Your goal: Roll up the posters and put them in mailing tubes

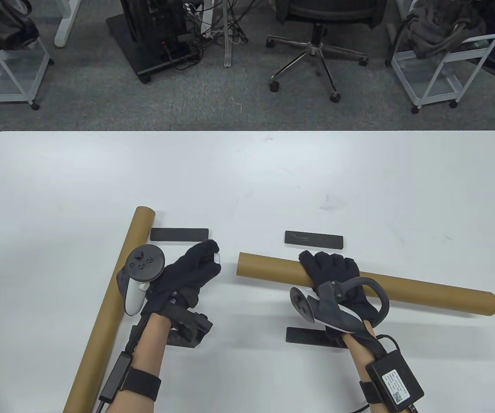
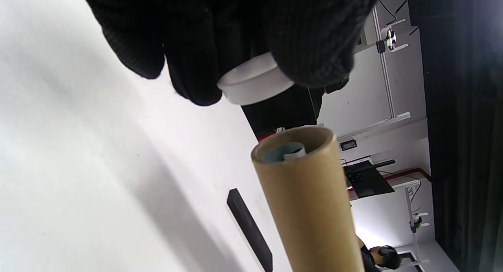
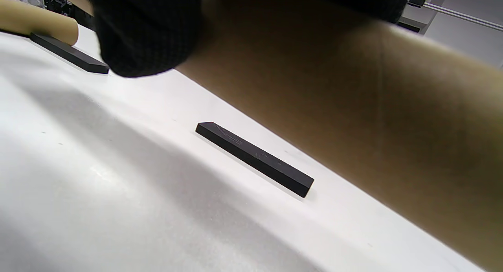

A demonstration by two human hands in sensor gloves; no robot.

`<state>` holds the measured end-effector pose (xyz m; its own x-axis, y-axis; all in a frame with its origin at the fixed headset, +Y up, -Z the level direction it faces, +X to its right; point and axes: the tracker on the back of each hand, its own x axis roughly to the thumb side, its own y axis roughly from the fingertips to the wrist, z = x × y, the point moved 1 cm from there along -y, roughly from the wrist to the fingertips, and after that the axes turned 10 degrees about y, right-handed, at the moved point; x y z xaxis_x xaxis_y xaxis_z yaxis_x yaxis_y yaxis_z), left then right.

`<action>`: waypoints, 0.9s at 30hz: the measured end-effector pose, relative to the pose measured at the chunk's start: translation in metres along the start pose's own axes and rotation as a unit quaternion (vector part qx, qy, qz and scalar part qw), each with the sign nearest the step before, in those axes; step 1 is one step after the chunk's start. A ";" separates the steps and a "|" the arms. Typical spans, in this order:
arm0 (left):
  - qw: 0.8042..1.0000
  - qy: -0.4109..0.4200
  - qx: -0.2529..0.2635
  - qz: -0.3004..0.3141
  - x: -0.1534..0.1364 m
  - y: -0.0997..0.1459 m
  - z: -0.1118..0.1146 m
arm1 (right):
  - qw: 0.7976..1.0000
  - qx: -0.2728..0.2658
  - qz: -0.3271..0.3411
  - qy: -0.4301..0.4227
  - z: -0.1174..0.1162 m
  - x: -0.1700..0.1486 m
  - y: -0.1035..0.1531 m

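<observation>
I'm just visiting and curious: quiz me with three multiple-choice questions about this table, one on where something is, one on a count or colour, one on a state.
1. Where is the white cap?
A. In the left hand's fingers
B. On the far table edge
C. Under the right hand

2. How many cardboard tubes are on the table?
A. One
B. Two
C. Four

3. What is the state of the open end of the tube the right hand holds?
A. Capped
B. Crushed flat
C. Open, with a rolled sheet inside

Answers:
1 A, the left hand pinches the cap in the left wrist view.
2 B, the left tube and the right tube show in the table view.
3 C, paper shows inside the uncapped end.
</observation>
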<state>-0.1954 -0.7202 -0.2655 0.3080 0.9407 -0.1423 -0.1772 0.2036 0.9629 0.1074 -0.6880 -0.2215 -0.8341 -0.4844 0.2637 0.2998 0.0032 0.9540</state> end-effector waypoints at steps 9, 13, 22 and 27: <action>1.000 0.011 -0.018 0.010 0.004 0.000 0.008 | 1.000 -0.006 0.010 0.004 0.003 0.005 0.001; 0.999 0.027 -0.019 0.003 0.005 0.000 0.013 | 1.000 -0.012 0.012 0.000 0.006 0.007 0.001; 1.000 -0.004 0.027 0.007 0.016 0.007 0.029 | 1.000 -0.012 0.004 -0.007 0.005 0.005 0.001; 0.996 -0.053 -0.052 0.041 0.029 0.011 0.062 | 1.000 -0.007 -0.014 0.007 0.006 0.005 -0.003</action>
<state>-0.1302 -0.7074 -0.2450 0.3848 0.9224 -0.0327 -0.3012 0.1590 0.9402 0.0996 -0.6858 -0.2218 -0.8354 -0.4969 0.2352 0.2835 -0.0229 0.9587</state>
